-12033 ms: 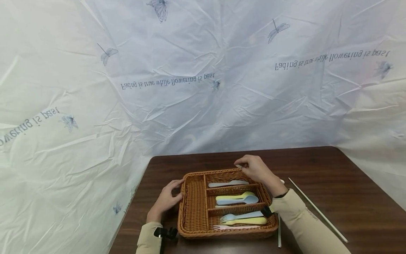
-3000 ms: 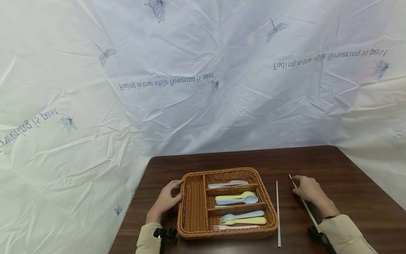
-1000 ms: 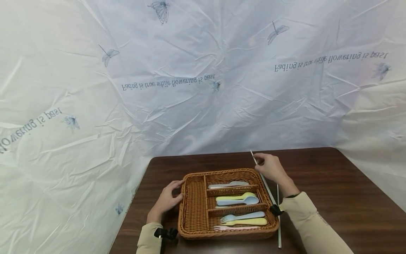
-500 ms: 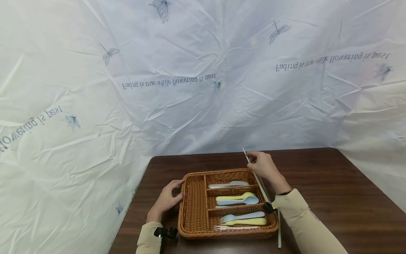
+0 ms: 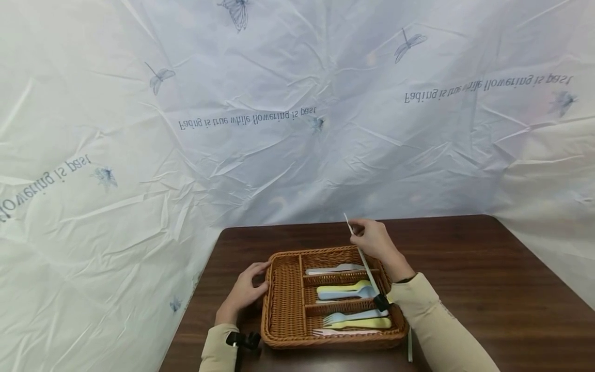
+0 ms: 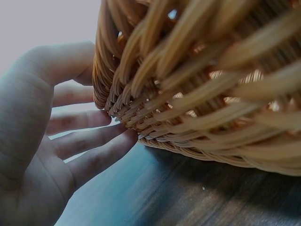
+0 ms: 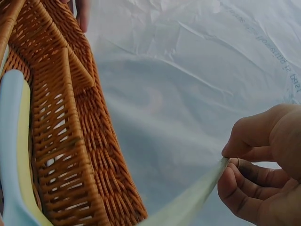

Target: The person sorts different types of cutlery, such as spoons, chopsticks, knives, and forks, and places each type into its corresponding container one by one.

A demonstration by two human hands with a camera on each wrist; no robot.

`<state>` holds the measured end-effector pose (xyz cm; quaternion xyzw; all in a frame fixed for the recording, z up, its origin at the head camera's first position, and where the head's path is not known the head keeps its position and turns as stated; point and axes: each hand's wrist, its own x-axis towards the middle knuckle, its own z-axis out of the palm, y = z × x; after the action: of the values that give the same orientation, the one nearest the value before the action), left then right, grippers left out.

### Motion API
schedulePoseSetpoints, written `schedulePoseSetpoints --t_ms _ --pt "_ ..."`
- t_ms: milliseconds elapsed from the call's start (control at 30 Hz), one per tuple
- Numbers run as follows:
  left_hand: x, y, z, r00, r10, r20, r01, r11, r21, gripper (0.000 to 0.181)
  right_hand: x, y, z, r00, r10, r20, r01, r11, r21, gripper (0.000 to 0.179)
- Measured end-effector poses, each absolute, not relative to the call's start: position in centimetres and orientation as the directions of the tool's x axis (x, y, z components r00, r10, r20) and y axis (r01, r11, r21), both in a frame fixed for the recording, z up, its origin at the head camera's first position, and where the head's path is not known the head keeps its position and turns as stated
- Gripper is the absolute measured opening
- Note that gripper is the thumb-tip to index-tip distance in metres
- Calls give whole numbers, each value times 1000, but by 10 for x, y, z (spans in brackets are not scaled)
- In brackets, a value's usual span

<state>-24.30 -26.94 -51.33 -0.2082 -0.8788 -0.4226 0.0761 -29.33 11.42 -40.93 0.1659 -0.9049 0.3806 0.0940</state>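
Observation:
My right hand (image 5: 375, 240) pinches a long pale chopstick (image 5: 367, 266) near its far end, above the right part of the wicker basket (image 5: 284, 305). The chopstick slants over the compartments, its near part hidden by the wrist. Close up in the right wrist view, thumb and fingertips press together on the chopstick (image 7: 197, 195). My left hand (image 5: 244, 292) touches the basket's left side. In the left wrist view, its mostly straight fingers (image 6: 94, 160) lie against the outer weave (image 6: 197, 108).
Light knives (image 5: 332, 269) lie in the back compartment, spoons (image 5: 341, 294) in the middle one and several forks (image 5: 358, 324) in front. A second chopstick (image 5: 410, 347) lies on the dark table (image 5: 492, 289), partly behind the right sleeve. A pale sheet (image 5: 279, 170) hangs around the table.
Since 3 s ago, my right hand has lifted the rightmost chopstick off the table and carried it left, over the basket. My left hand has stayed at the basket's left side.

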Motion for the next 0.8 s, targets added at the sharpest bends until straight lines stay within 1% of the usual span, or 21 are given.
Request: schedulePoseSetpoints --t_ms 133,367,567,800 --pt "-244 -270 -513 -903 295 313 429 571 700 53 -294 107 -407 -930 -228 287 -365 649 -668 45" --pt "-244 -269 -513 -912 295 285 407 559 722 54 -295 97 -406 -929 -237 285 -370 633 -679 46" --pt "-245 -269 -514 -903 298 311 428 548 719 53 -298 89 -404 -925 -230 301 -378 617 -690 45" --pt "-247 -268 -516 -916 274 292 399 549 734 54 -299 82 -405 -924 -219 314 -381 601 -703 44"
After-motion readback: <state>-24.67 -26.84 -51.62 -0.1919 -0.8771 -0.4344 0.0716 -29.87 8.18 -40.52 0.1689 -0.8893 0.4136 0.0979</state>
